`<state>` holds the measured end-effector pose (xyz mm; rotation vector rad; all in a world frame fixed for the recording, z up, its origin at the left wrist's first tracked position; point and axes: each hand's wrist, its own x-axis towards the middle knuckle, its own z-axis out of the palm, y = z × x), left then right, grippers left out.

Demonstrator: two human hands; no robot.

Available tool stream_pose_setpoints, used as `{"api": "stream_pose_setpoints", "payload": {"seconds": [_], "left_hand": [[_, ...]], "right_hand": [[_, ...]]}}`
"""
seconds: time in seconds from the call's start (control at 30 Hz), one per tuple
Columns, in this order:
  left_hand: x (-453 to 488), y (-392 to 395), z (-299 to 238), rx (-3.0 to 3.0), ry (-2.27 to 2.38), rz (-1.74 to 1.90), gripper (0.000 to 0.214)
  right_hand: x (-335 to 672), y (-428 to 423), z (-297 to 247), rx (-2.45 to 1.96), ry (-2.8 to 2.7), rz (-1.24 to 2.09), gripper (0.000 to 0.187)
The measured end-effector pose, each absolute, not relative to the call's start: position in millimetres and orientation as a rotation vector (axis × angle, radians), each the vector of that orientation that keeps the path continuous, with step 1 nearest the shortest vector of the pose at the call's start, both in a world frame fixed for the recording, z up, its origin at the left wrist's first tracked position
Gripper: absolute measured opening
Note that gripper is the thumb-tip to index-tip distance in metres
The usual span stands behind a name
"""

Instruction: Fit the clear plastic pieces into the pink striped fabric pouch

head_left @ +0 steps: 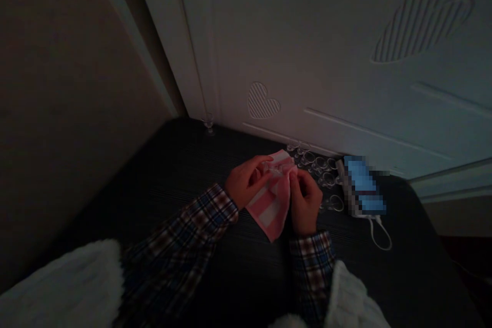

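A pink and white striped cloth (265, 210) hangs between my two hands over the dark table. My left hand (246, 180) is closed, thumb and fingers curled round a small clear glass (272, 168) that lies partly wrapped in the cloth. Only a bit of its rim shows; the dim light blurs the rest. On the other side, my right hand (306, 200) pinches a fold of the cloth by the glass.
Several small stemmed glasses (320, 165) stand along the back of the table (161, 200), right of my hands. One more small glass (208, 124) stands at the back left corner. Beyond the group, a phone with a lit screen (363, 184) leans, with a white cable loop (389, 241). A white panel (300, 51) rises behind.
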<state>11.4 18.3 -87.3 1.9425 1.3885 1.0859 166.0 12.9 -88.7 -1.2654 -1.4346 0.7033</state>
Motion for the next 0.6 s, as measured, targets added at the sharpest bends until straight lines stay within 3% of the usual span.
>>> {"api": "stream_pose_setpoints", "payload": {"seconds": [0.6], "left_hand": [[10.0,22.3,-97.1,1.922,1.416,1.063,0.035]], "right_hand": [[166.2,12.9,-88.5,-1.274,-1.430,0.707,0.026]]}}
